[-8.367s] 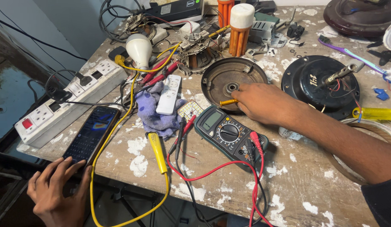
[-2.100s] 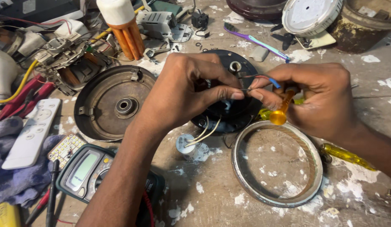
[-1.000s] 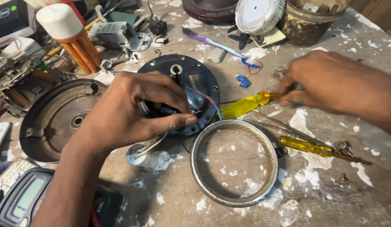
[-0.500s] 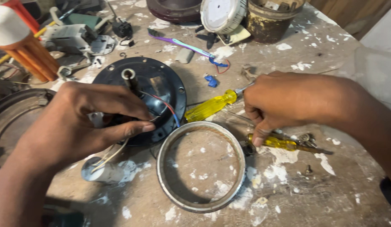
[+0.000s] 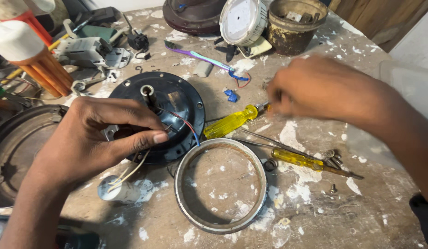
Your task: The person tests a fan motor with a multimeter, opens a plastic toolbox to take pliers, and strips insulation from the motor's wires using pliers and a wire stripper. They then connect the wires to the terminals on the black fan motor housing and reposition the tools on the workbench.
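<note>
On the paint-flecked tabletop (image 5: pixel 315 216), the black motor housing (image 5: pixel 177 99) lies under the left hand (image 5: pixel 99 143), fingers pinching its wires. Blurred right hand (image 5: pixel 324 90) hovers over the yellow screwdriver (image 5: pixel 232 122), grip unclear; best approached steadily, housing pinned.

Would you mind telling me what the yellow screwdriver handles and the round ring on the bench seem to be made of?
The two yellow screwdriver handles look like translucent plastic: light glows through them. The round grey ring seems to be dull metal, thin-walled and scuffed, though painted plastic cannot be ruled out.
</note>
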